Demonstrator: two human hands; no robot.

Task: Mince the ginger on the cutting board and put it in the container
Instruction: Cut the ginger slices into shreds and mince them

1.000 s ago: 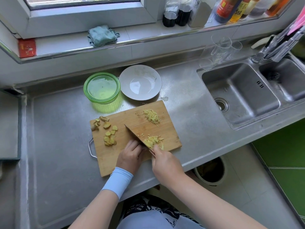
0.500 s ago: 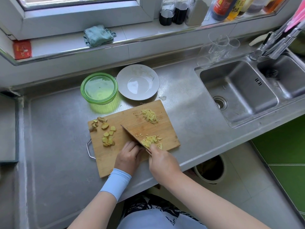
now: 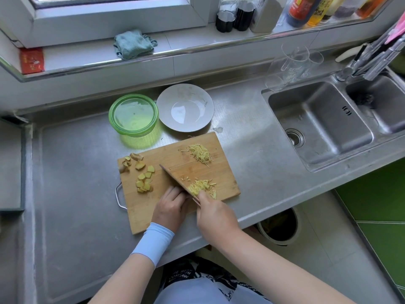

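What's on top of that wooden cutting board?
Ginger slices, a far heap of shreds, a near heap beside the knife. The left hand and right hand hide whatever lies beneath them.

Bright daylight, seemingly from the window (image 3: 109, 0); glare on the plate (image 3: 185, 107); wide-angle bending at edges.

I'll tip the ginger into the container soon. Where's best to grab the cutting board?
Probably the metal loop handle on the left short edge of the cutting board, coming from the left: it juts clear of the wood, away from the shredded ginger.
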